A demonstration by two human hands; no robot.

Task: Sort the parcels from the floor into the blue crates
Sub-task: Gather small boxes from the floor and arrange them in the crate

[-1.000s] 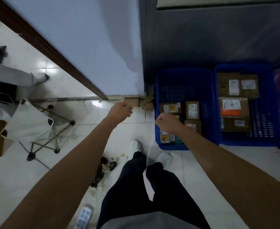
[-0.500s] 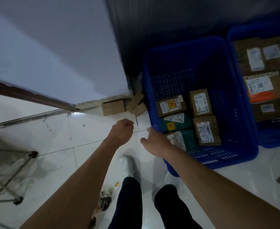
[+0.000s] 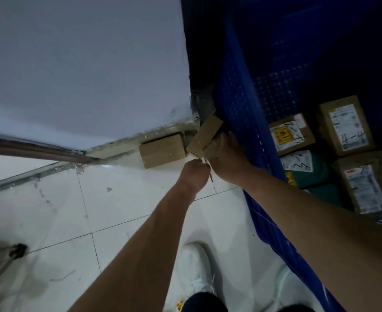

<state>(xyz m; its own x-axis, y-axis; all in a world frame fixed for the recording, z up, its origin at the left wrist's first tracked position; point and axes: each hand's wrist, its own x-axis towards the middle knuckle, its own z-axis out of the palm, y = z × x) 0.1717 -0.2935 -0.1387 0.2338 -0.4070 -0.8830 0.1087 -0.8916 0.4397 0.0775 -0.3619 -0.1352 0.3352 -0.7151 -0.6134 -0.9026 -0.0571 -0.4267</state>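
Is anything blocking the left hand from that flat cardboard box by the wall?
Nothing visible does. The left hand is a loose fist just short of the flat box, with bare floor tile between them. The right hand is on the tilted box beside it.

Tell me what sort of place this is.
Probably a parcel sorting or storage room: labelled cardboard parcels fill a blue plastic crate, and plain brown boxes lie on the white tiled floor.

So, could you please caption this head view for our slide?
Right hand reaches a tilted cardboard parcel on the floor beside the blue crate.
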